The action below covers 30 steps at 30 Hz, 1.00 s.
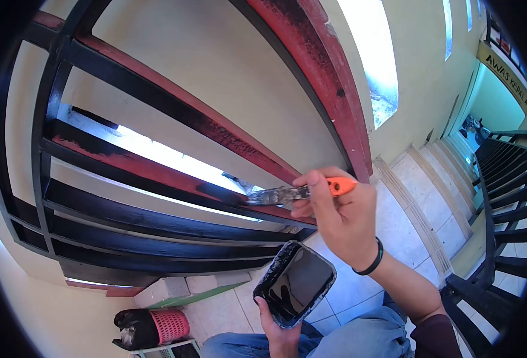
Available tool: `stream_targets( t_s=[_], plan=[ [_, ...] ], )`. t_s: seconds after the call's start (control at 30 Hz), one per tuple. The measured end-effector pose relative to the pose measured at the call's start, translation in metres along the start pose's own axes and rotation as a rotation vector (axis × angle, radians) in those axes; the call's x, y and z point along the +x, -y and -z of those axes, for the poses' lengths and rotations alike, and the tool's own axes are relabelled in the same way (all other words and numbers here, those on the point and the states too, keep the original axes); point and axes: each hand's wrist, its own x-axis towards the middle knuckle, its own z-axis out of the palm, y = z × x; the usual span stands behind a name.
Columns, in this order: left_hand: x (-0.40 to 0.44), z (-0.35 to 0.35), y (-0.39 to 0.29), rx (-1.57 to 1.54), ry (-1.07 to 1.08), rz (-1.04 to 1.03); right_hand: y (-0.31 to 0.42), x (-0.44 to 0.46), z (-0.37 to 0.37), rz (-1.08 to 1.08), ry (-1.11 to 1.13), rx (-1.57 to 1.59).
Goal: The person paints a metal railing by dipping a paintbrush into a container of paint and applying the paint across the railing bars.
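My right hand (pixel 344 212) is closed round the orange handle of a paintbrush (pixel 281 195). The brush's dark bristles touch a red rail (pixel 150 170) of the metal railing, beside a patch of black paint. Below it, my left hand (pixel 275 325) grips the near edge of a square container (pixel 299 280) of black paint, held tilted. Several lower rails are black, while the upper rail (pixel 215 122) and the broad handrail (pixel 335 89) show red with black patches.
Tiled stairs (pixel 421 197) descend at the right beside a black railing (pixel 502 197). A pink basket (pixel 171 325) with a black bag (pixel 137 328) stands at the lower left. A yellow lettered sign (pixel 505 74) hangs at the upper right.
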Motion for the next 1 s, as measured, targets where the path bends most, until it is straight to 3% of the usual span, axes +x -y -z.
stream_targets(
  t_s=[0.07, 0.3, 0.4, 0.5, 0.6, 0.63, 0.83, 1.0],
  plan=[
    [0.000, 0.005, 0.002, 0.004, -0.017, 0.017, 0.009, 0.003, 0.007, 0.037, 0.072, -0.145],
    [-0.001, 0.001, 0.000, 0.014, -0.035, 0.006, 0.059, 0.034, -0.030, 0.006, 0.030, 0.462],
    [0.000, 0.006, 0.002, 0.001, -0.004, 0.012, 0.035, 0.024, -0.016, 0.018, 0.094, 0.206],
    [-0.002, 0.000, 0.001, 0.010, -0.040, 0.005, 0.020, 0.017, 0.000, 0.042, 0.023, -0.015],
    [-0.001, 0.003, 0.001, -0.051, 0.014, 0.037, 0.030, 0.025, -0.006, 0.086, 0.050, -0.024],
    [-0.001, 0.003, 0.001, -0.051, 0.026, 0.038, 0.043, 0.028, -0.007, 0.028, 0.178, -0.057],
    [-0.002, 0.009, 0.003, -0.022, -0.022, 0.048, 0.086, 0.053, -0.045, 0.126, 0.092, 0.467],
    [-0.001, 0.014, 0.004, -0.035, -0.026, 0.049, 0.055, 0.035, -0.017, 0.083, 0.185, 0.010]
  ],
)
